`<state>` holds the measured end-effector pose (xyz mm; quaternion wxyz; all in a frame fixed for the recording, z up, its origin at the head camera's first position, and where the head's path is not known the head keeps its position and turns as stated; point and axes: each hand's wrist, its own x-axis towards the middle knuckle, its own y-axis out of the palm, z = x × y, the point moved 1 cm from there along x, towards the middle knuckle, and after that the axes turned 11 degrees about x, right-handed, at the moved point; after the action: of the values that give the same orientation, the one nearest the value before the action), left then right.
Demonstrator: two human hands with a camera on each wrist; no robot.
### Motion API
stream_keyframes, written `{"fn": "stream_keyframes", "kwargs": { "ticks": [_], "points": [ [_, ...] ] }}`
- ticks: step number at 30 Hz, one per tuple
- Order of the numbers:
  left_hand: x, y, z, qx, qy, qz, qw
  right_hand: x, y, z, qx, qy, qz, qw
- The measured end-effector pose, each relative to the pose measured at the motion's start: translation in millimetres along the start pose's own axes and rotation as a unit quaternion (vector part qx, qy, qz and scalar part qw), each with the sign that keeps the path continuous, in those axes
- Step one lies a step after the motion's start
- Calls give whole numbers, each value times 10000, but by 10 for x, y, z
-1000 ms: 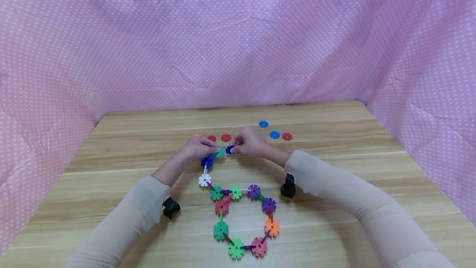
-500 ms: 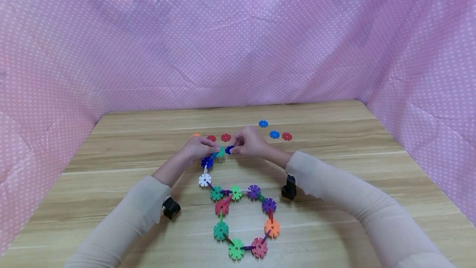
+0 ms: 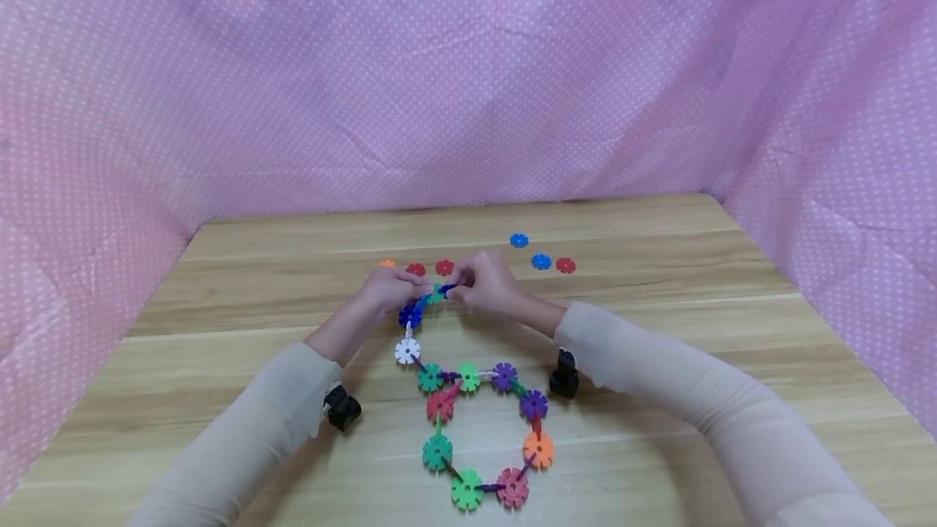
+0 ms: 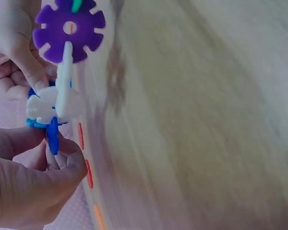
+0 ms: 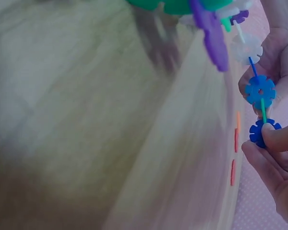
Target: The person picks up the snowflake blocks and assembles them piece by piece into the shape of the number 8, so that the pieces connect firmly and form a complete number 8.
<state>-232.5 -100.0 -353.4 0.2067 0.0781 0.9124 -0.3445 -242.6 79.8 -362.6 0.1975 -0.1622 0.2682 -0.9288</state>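
A chain of notched interlocking discs lies on the table, the near part forming a closed ring with an orange disc [image 3: 538, 450] and a white disc [image 3: 407, 350] further up. My left hand [image 3: 395, 289] pinches the chain's far end, by the light blue disc [image 5: 260, 90] and the green disc [image 3: 437, 293]. Thumb and fingers of my right hand [image 3: 490, 283] pinch a dark blue disc [image 5: 257, 133]. The green disc stands edge-on between the light blue and dark blue ones in the right wrist view. In the left wrist view, the white disc partly hides both hands' fingertips.
Beyond the hands lie loose discs: red discs [image 3: 444, 267], an orange one [image 3: 386, 264] and, to the right, blue discs [image 3: 541, 262] with another red disc [image 3: 566, 265]. A pink dotted cloth [image 3: 468, 104] hangs behind the wooden table [image 3: 659, 267].
The dark blue disc has moved left and turned edge-on; it now meets the green disc, where a small gap showed before. The chain has shifted slightly right in view.
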Motion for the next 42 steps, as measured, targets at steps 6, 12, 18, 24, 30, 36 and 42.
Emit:
{"fn": "stream_keyframes", "kwargs": {
  "ticks": [6,12,18,24,30,36,42],
  "points": [
    [-9,-13,1,441,156,239,9986,-2,-15,-55,144,-37,173,9997],
    [-5,-89,-36,1483,1018,617,9818,15,-33,-63,269,-266,395,9985],
    [39,-120,-49,1225,1167,938,9811,33,-41,-23,224,-342,525,9978],
    [67,-157,-17,1203,1129,970,9815,47,-138,-82,409,37,929,9948],
    [50,-178,-1,1130,1011,1002,9833,47,-477,-273,-72,298,726,9969],
    [58,-179,35,1088,1060,990,9834,-5,-824,-508,-719,556,437,9949],
    [49,-189,47,1011,1022,962,9849,-55,-1030,-656,-1315,1136,453,9837]
  ]
}}
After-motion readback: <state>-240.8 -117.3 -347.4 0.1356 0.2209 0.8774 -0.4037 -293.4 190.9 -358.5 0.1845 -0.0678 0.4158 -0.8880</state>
